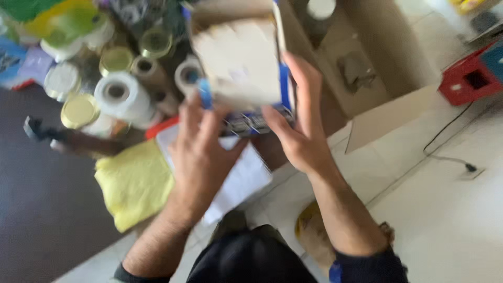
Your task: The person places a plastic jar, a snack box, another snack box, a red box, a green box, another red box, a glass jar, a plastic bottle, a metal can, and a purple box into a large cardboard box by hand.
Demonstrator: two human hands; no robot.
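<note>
Both my hands hold a flat cardboard box [238, 57] with blue edges, tilted up in front of me. My left hand [201, 152] grips its lower left corner from below. My right hand [298, 123] clasps its right edge, fingers stretched along the blue strip. The picture is blurred, and what lies inside the box cannot be made out. Under the box lies a white sheet of paper [246, 181] and beside it a yellow cloth [133, 183].
Several rolls of tape [118, 94] and gold-lidded jars [78, 111] crowd the dark table [42, 209] at the left. An open cardboard carton [367, 68] stands on the white tiled floor [445, 209]; a red crate [471, 78] and a black cable [445, 141] lie at right.
</note>
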